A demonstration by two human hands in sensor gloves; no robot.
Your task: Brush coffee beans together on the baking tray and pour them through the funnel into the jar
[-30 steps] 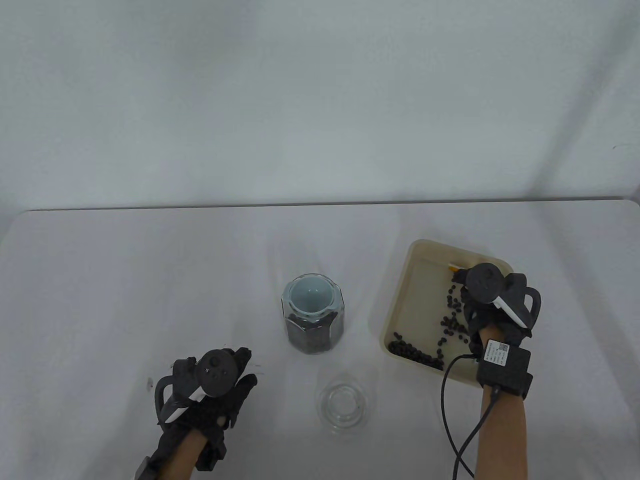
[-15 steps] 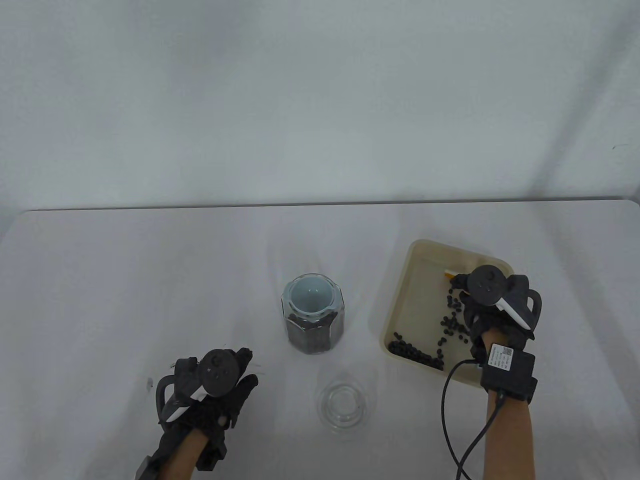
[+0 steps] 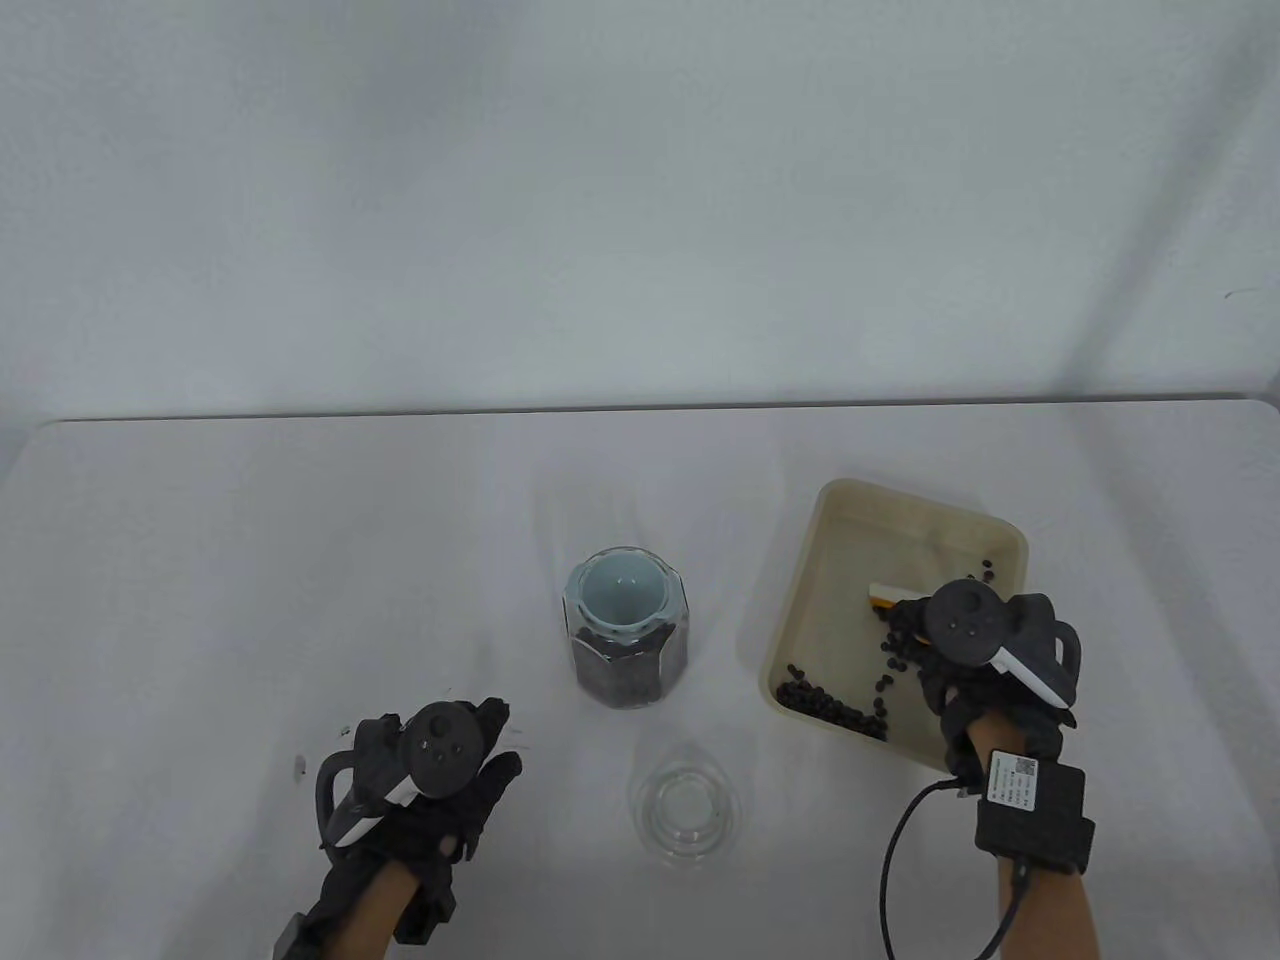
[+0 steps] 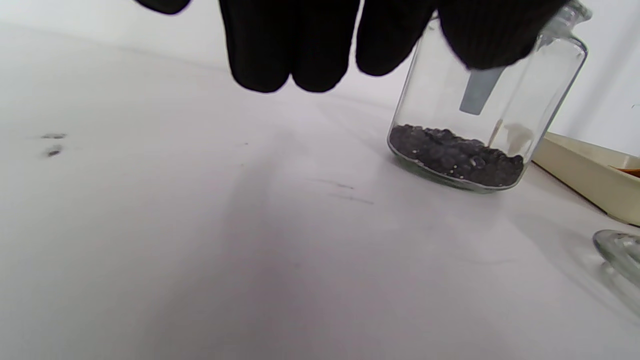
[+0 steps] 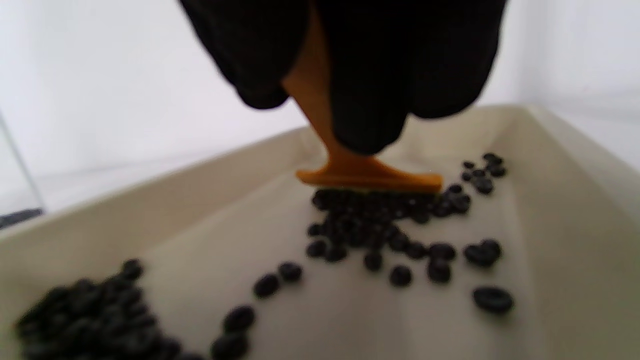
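A cream baking tray (image 3: pixel 838 520) lies at the right with dark coffee beans (image 3: pixel 830 705) heaped along its near edge and more scattered mid-tray (image 5: pixel 380 225). My right hand (image 3: pixel 950 640) grips an orange brush (image 5: pixel 367 177) whose head rests on the tray floor behind a clump of beans; in the table view only the brush's tip (image 3: pixel 884 594) shows. The glass jar (image 3: pixel 626 630) stands mid-table, part-filled with beans, a pale blue funnel (image 3: pixel 620 592) seated in its mouth. My left hand (image 3: pixel 440 770) rests open on the table, fingers hanging relaxed (image 4: pixel 285 55), holding nothing.
A glass lid (image 3: pixel 686 805) lies on the table just in front of the jar, between my hands. A few beans (image 3: pixel 986 572) sit alone near the tray's far right wall. The white table runs to a pale backdrop behind.
My right hand has drawn the brush toward the tray's near edge, sweeping beans along with it. A few beans are left behind at the far right. The left hand stays put.
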